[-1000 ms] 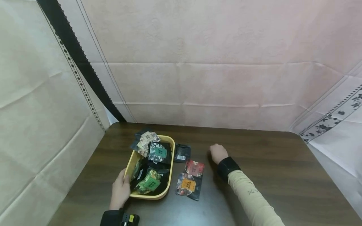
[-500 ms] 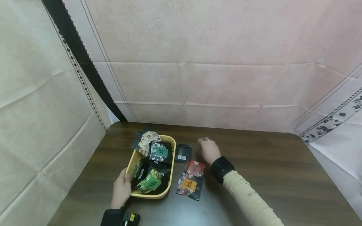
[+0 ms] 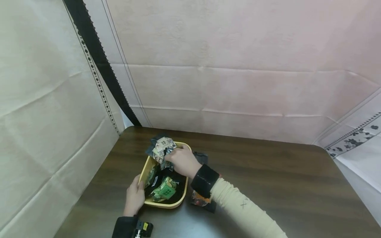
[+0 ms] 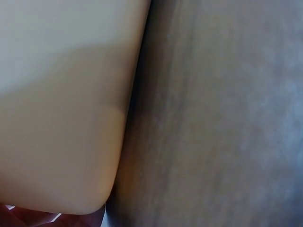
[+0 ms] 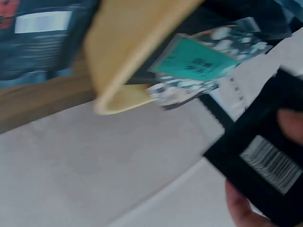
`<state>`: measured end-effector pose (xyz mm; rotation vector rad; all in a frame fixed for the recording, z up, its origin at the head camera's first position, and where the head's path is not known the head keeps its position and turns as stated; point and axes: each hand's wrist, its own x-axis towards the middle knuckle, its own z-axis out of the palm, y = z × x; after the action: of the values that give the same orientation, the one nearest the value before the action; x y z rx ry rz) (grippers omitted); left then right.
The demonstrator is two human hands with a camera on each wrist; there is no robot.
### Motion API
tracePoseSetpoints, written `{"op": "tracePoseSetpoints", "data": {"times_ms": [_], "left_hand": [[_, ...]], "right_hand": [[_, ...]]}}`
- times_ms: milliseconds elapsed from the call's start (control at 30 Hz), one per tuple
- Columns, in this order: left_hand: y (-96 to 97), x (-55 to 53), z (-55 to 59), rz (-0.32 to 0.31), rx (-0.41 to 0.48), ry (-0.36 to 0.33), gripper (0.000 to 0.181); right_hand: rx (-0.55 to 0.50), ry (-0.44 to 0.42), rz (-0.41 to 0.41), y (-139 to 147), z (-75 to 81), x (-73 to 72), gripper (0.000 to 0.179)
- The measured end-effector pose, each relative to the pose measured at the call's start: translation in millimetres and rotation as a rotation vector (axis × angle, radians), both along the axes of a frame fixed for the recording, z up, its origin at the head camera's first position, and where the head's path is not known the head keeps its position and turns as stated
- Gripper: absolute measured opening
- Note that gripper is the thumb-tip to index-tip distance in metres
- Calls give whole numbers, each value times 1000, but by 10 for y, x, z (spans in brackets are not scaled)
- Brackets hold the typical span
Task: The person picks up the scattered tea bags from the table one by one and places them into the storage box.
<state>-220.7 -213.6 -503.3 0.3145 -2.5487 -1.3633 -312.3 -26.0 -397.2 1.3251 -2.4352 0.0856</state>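
My left hand grips the left rim of a yellow basket. Over the basket's far right corner, my right hand pinches a black packet with a barcode, seen best in the right wrist view. A teal-labelled packet lies in the basket beside it, partly covered by the right hand in the head view. A pale-labelled packet leans over the far rim. Nearer the front lies a green packet among black ones. In the left wrist view, the basket wall fills the left side.
Right of the basket, a dark packet and an orange-labelled packet lie on the brown table, partly hidden by the right hand and arm. Pale cloth hangs behind the table and at both sides.
My right hand has moved left from the bare table, over the loose packets, to the basket, and now pinches a black packet. The left hand keeps its grip; the head view has shifted slightly.
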Motion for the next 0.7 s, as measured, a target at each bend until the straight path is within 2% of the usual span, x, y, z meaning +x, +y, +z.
{"op": "tracePoseSetpoints", "data": {"times_ms": [100, 267, 500, 600, 700], "left_hand": [[-11, -2, -11, -3, -4, 24, 35], [0, 2, -23, -21, 0, 33, 34], [20, 0, -3, -27, -6, 39, 35], [6, -1, 5, -21, 1, 28, 35], [-16, 6, 11, -20, 2, 11, 35]], "right_hand": [[54, 28, 74, -170, 2, -3, 31], [39, 62, 129, -263, -77, -34, 27], [-8, 117, 102, -79, -144, -79, 23], [-81, 123, 87, 58, -208, -130, 23], [-154, 88, 65, 232, -305, -171, 23]]}}
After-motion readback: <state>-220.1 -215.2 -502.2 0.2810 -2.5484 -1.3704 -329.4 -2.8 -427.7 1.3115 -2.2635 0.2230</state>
